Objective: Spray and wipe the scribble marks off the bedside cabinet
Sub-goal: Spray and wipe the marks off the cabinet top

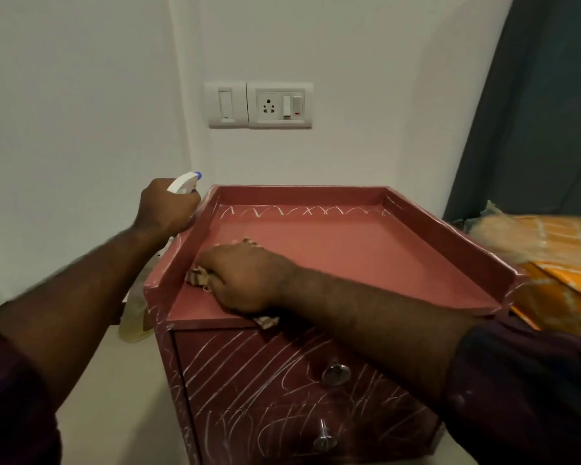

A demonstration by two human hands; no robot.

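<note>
The reddish-brown bedside cabinet (332, 250) has a raised rim round its top. White zigzag scribble marks (302, 211) run along the back of the top, and many more scribbles (282, 391) cover the drawer fronts. My right hand (245, 278) presses a patterned cloth (198, 276) onto the front left part of the top. Left of the cabinet's rim, my left hand (166, 206) grips a white spray bottle (185, 183) with a blue nozzle; the bottle's body is hidden behind the hand.
A white wall with a switch and socket panel (259, 105) stands behind the cabinet. A bed with an orange patterned cover (557, 263) lies to the right, under a dark curtain (544, 112). Two metal drawer knobs (336, 373) stick out in front.
</note>
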